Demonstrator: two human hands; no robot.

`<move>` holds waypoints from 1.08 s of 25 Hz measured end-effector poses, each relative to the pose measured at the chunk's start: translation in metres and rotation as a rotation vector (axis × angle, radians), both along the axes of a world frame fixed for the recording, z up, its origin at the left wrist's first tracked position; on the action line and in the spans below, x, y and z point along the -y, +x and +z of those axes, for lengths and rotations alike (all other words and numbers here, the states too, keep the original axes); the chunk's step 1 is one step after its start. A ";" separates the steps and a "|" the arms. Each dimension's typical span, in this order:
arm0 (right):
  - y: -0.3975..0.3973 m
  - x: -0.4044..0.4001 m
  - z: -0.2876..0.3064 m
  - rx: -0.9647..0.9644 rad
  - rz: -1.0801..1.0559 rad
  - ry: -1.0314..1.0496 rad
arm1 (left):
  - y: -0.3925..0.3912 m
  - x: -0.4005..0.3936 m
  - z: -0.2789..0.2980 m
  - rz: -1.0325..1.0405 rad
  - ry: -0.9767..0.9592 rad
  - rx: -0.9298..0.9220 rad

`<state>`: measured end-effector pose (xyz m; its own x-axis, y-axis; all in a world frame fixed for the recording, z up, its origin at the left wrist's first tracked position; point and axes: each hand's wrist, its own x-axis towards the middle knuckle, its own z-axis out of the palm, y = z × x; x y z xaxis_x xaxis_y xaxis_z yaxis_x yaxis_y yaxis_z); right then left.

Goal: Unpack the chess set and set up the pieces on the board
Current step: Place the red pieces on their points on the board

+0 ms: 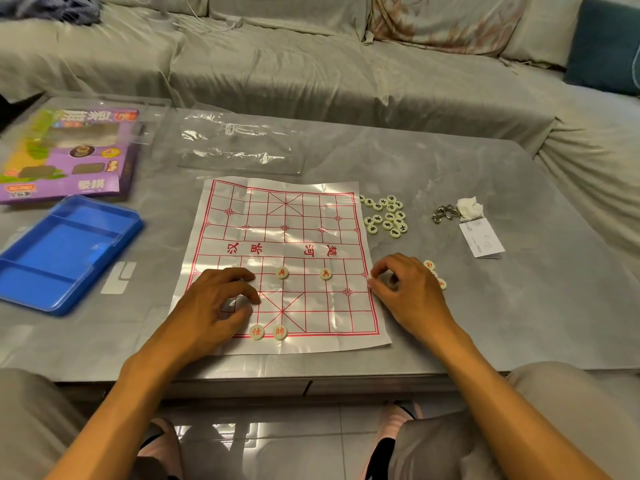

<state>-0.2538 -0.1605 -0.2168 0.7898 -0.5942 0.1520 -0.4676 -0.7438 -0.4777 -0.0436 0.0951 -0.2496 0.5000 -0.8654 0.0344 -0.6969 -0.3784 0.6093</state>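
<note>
A white paper board point(284, 237) with red grid lines lies flat on the grey table. Two red-lettered round pieces point(282, 272) point(325, 274) stand on its near half, and two more point(257, 331) point(280, 331) sit on the near edge line. My left hand point(214, 303) rests on the board's near left part, fingers curled; whether it holds a piece is hidden. My right hand point(405, 289) is at the board's right edge, fingertips pinched over a small heap of red pieces point(429, 265). A heap of black-lettered pieces point(386, 216) lies beside the far right corner.
A blue plastic tray point(65, 251) and a purple game box point(69, 154) sit at the left. A clear plastic bag point(239, 143) lies behind the board. Keys point(445, 213), a crumpled tissue point(469, 207) and a folded paper point(483, 239) lie to the right. A sofa runs behind the table.
</note>
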 end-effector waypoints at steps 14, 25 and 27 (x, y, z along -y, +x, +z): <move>-0.025 0.005 -0.021 -0.277 -0.296 -0.258 | 0.001 0.000 0.000 -0.004 -0.029 0.004; -0.018 0.011 -0.025 -0.030 -0.305 -0.283 | -0.001 0.001 0.001 -0.001 -0.034 -0.003; -0.020 0.006 -0.025 -0.049 -0.314 -0.285 | -0.001 0.001 0.000 0.003 -0.035 0.000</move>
<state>-0.2735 -0.1666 -0.2423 0.5872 -0.7470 0.3118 -0.7097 -0.6604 -0.2454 -0.0443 0.0941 -0.2492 0.5027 -0.8621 0.0644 -0.6956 -0.3591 0.6223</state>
